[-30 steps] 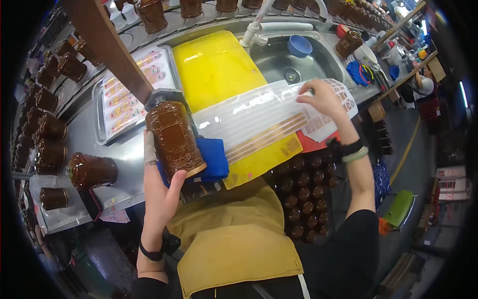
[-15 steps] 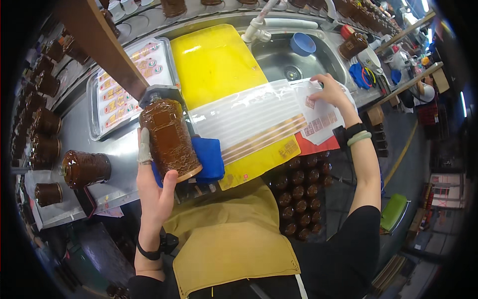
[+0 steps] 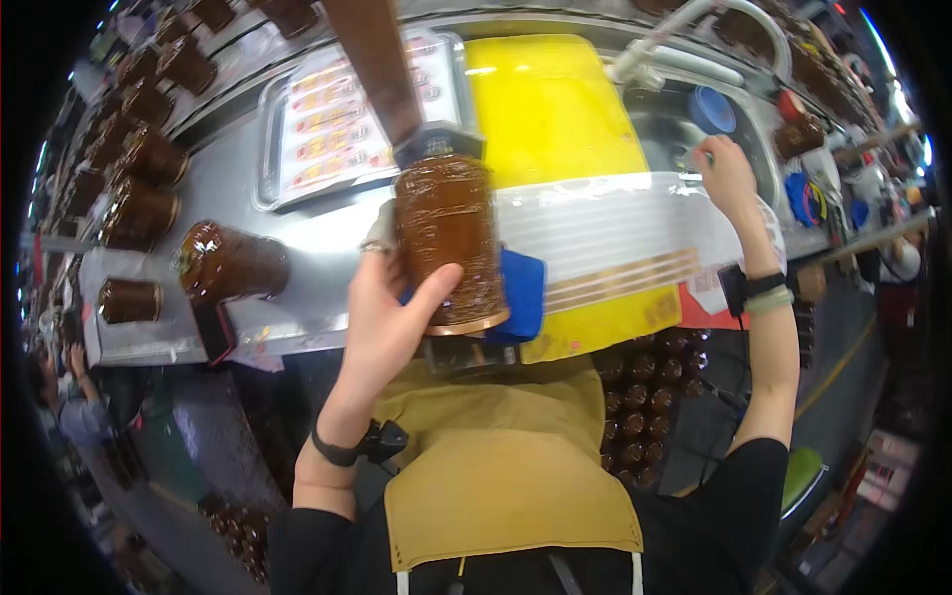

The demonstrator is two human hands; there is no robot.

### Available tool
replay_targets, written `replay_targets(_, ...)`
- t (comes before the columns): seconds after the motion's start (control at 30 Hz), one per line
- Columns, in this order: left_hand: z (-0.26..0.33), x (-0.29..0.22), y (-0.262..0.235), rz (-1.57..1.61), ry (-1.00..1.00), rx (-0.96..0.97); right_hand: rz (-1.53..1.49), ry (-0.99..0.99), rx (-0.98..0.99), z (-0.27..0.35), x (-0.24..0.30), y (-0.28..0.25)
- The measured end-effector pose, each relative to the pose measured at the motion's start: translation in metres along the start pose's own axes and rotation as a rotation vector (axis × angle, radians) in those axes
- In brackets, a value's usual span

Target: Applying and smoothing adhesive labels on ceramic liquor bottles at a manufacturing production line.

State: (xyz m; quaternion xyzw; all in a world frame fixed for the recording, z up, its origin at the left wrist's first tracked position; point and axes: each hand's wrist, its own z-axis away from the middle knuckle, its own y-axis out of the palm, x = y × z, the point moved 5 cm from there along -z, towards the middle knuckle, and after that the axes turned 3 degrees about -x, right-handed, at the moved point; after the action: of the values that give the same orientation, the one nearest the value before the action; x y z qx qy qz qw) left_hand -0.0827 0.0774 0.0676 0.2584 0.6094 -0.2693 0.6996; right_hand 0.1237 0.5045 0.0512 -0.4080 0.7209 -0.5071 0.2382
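Observation:
My left hand (image 3: 392, 312) grips the side of a brown glossy jar (image 3: 446, 233), its thumb lying across the jar near the base. The jar leans with its far end against a dark holder (image 3: 436, 144) at the foot of a brown post, and a blue pad (image 3: 518, 288) sits beside it. Over the near edge of the steel sink, my right hand (image 3: 731, 178) is closed with fingertips together; whatever they pinch is too small to make out. Below that hand lies a white sheet (image 3: 709, 283) with small reddish labels, beside a striped translucent sheet (image 3: 605, 213) on the yellow mat (image 3: 555, 109).
A metal tray (image 3: 268, 159) holds a sheet of printed stickers. Another brown jar (image 3: 233, 260) lies on the steel counter at left, with several more behind it. A blue bowl (image 3: 712, 109) sits in the sink (image 3: 654, 124), under a white faucet (image 3: 684, 20). Several brown jars (image 3: 645, 402) stand below the counter.
My right hand has left the sheet of reddish labels and risen over the sink edge, its fingers now drawn together. My left hand still grips the jar; the whole view has shifted.

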Motion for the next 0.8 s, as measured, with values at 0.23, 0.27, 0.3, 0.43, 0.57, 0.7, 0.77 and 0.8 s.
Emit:
replay_targets(0.23,0.001,0.012,-0.012,0.245,-0.103,0.051,-0.742,-0.083,0.035,0.023,0.246,-0.090)
replay_targets(0.27,0.000,0.014,-0.013,0.247,-0.104,0.048,-0.867,-0.048,0.080,0.031,0.270,-0.096)
replay_targets(0.3,-0.001,0.015,-0.012,0.299,-0.106,0.052,-1.028,0.014,0.098,0.037,0.286,-0.093)
replay_targets(0.43,-0.003,0.014,-0.011,0.467,-0.124,0.047,-1.224,0.175,0.080,0.048,0.321,-0.058)
replay_targets(0.57,-0.009,0.006,-0.005,0.330,-0.073,0.008,-1.133,0.231,-0.031,0.056,0.327,-0.049)
replay_targets(0.7,-0.010,0.009,-0.010,0.292,-0.097,-0.010,-1.253,0.370,0.138,0.064,0.320,-0.035)
replay_targets(0.77,-0.011,0.010,-0.011,0.310,-0.097,-0.003,-1.362,0.427,0.177,0.067,0.313,-0.024)
replay_targets(0.8,-0.011,0.010,-0.011,0.308,-0.094,0.008,-1.474,0.485,0.215,0.068,0.310,-0.019)
